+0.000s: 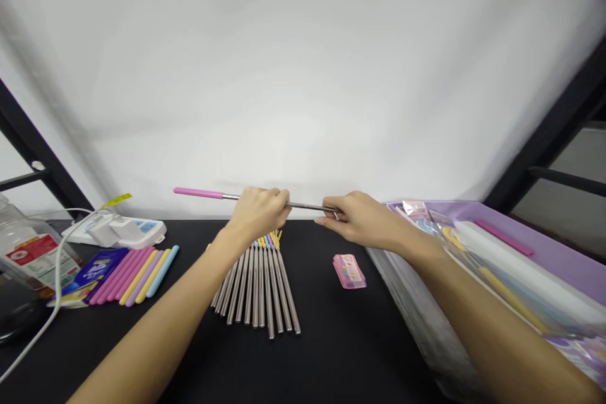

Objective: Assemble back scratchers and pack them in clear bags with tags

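A thin metal rod (pixel 305 205) with a pink grip (pixel 199 193) at its left end is held level above the black table. My left hand (pixel 260 211) is closed around the rod just right of the pink grip. Near its right end, my right hand (pixel 350 218) pinches the rod; the fingers hide that tip. Below my left hand, several metal rods (pixel 262 290) lie fanned out, with small coloured, pronged heads (pixel 274 240) at their far ends. Pink, yellow, purple and blue grips (pixel 137 274) lie in a row to the left.
A small stack of pink cards (pixel 349 271) lies below my right hand. At right stands a purple bin (pixel 454 207) with packaged items. On the left are a power strip (pixel 142 231), a white cable (pixel 57 271), a blue packet (pixel 101 268) and a clear bottle (pixel 40 255). A wall rises behind.
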The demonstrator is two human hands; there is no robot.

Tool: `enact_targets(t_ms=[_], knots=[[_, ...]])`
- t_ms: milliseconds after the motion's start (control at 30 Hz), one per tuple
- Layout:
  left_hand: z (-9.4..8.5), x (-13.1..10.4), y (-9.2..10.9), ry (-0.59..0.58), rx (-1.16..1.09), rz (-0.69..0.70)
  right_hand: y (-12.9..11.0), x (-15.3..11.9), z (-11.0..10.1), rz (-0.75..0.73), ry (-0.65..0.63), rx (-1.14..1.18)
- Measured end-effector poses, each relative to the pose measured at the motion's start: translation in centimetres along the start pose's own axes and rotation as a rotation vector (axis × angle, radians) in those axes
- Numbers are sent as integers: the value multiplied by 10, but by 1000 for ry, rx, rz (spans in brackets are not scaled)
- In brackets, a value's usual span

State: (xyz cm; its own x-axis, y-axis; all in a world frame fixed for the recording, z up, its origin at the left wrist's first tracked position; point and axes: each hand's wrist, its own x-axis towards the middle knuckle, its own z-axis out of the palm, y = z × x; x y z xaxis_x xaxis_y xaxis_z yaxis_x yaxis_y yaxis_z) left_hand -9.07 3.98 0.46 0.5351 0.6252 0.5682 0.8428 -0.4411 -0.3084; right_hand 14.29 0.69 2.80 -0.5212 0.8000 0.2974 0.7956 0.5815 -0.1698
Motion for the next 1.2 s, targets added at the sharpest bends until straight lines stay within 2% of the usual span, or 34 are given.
enact_targets(t_ms=[100, 167, 233, 333, 400, 433, 500, 533, 600, 667, 733, 833, 933, 1033, 1133, 1200], knots=[[0, -8, -34, 60, 57, -154, 16, -2, -1, 87, 20, -93], [-3, -11, -42, 94, 101, -199, 22, -2, 0, 148, 34, -123], [-7, -12, -32, 130, 115, -163, 19, -1, 3, 176, 61, -121], [-9, -9, -2, 175, 88, -43, 6, 2, 7, 184, 115, -113], [-9, -6, 9, 183, 74, 20, 1, 2, 8, 188, 115, -94], [-8, -5, 8, 178, 71, 36, 2, 2, 7, 195, 98, -77], [-7, -7, -7, 172, 72, 13, 9, -1, 4, 222, 56, -40], [-7, -8, -20, 172, 79, -22, 15, -3, 2, 245, 43, -32], [-6, -13, -45, 245, 115, -166, 24, -7, -1, 299, 45, -47], [-6, -18, -58, 278, 164, -229, 27, -8, -3, 330, 57, -73], [-6, -20, -52, 276, 166, -163, 22, -5, 0, 312, 57, -84], [-6, -16, -23, 230, 107, -16, 8, 3, 7, 270, 70, -82], [-7, -9, -10, 191, 82, 14, 1, 7, 12, 259, 40, -33], [-7, -7, -26, 200, 95, -57, 6, 7, 13, 245, 11, -57], [-4, -10, -47, 218, 115, -150, 15, 6, 13, 269, 28, -182], [-2, -13, -55, 213, 122, -176, 22, 5, 14, 291, 34, -206]])
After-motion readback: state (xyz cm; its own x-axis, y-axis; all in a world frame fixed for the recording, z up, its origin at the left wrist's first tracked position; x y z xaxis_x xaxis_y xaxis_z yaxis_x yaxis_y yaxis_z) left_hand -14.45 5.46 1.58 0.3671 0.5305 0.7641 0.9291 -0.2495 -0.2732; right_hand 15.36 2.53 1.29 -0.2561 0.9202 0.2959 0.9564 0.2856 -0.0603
